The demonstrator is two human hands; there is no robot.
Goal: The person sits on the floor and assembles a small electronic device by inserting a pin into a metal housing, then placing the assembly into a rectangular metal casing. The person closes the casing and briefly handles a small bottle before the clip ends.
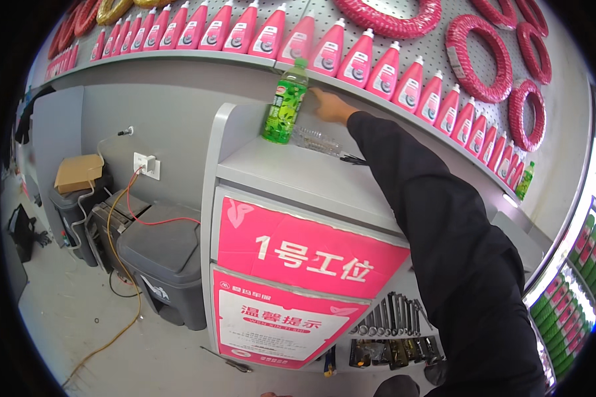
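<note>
My right hand (332,107) reaches out at the end of a black sleeve, above the top of a grey cabinet (304,175). Its fingers point toward an upright green drink bottle (285,106) with a green cap, and a small gap shows between them. Nothing is visible in that hand; part of its fingers is hard to see. Under it, a clear, crumpled-looking plastic bottle (316,141) lies on the cabinet, beside some thin black strips (354,160). My left hand cannot be made out; only a small skin-coloured sliver shows at the lower edge.
A long shelf (198,55) carries pink pointed bottles (268,32), below pink-wrapped rings (478,58) on pegboard. Grey bins (162,248) stand left, near a cable (136,284) on the floor. Wrenches (391,314) hang at the cabinet's lower right. Green bottles (559,317) fill a right-hand rack.
</note>
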